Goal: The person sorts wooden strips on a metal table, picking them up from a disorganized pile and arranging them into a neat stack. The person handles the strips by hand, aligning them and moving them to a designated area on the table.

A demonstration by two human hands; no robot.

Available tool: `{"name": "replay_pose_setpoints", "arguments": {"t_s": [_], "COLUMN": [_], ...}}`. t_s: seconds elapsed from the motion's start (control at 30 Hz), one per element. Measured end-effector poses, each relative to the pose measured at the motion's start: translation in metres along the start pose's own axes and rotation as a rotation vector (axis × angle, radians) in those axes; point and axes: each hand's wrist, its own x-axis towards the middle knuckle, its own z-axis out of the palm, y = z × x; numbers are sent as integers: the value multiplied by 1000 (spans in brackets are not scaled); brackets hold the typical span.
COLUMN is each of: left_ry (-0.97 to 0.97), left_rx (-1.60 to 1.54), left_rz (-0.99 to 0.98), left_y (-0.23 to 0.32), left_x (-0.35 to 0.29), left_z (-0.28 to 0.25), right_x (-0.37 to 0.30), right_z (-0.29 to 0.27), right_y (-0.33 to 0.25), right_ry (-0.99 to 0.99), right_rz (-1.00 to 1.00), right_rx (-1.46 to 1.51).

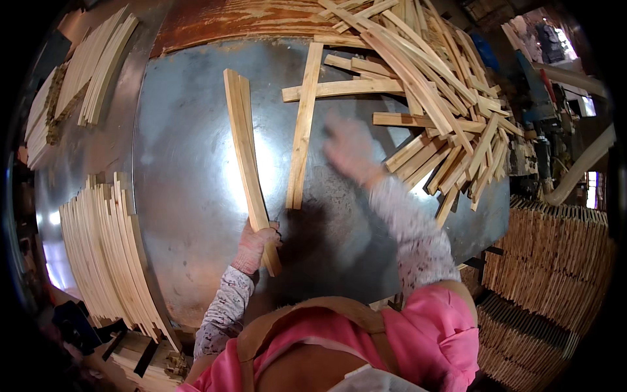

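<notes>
Left hand (256, 244) is gripping wooden strips (243, 140) near their lower ends, fingers wrapped, covering part, over metal table (186, 196). Right hand (353, 151) is blurring beside strip pile (423, 86); can't tell finger opening or hold. Top edge is cropping pile.

Pink top (428, 323) w/ brn strap (339, 306), wht patterned slvs (415, 238).

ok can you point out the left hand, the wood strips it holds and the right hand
Left hand (251, 245): head view, on the back of it
Wood strips (242, 140): head view, about mid-length, on their upper face
Right hand (353, 150): head view, on its blurred middle
</notes>
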Motion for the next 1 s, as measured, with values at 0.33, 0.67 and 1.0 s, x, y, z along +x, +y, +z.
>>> {"name": "replay_pose_setpoints", "arguments": {"t_s": [0.33, 0.67, 1.0], "left_ry": [355, -245, -127], "left_rx": [591, 275, 276], "left_rz": [315, 214, 224], "left_y": [26, 55, 0], "left_x": [-12, 23, -83], "left_z": [-12, 20, -66], "right_x": [74, -72, -106], "right_z": [-8, 91, 62], "right_y": [37, -122, -145], "right_ry": [-343, -415, -166], "right_rz": [10, 783, 864], "right_rx": [-330, 1786, 1711]}}
